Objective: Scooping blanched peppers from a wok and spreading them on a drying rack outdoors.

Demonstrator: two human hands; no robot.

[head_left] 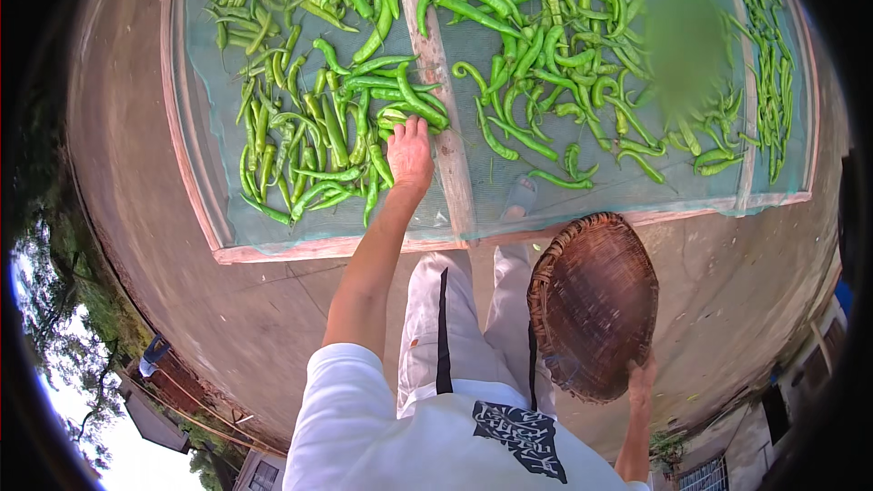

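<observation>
My left hand reaches over the rack, its fingers down among long green peppers beside the middle wooden bar. The fingers touch several peppers; whether they grip any is hidden by the back of the hand. Low at my right side, my right hand grips the rim of a brown woven basket. The basket is tilted, its dark inner side facing up at me, and I see no peppers in it. Its upper rim overlaps the rack's near edge in view.
Teal mesh stretches over a wooden frame right before my legs. More peppers lie across it, with a narrow row of thinner ones beyond the right bar. A blurred patch covers part of the right side. Concrete ground surrounds the rack.
</observation>
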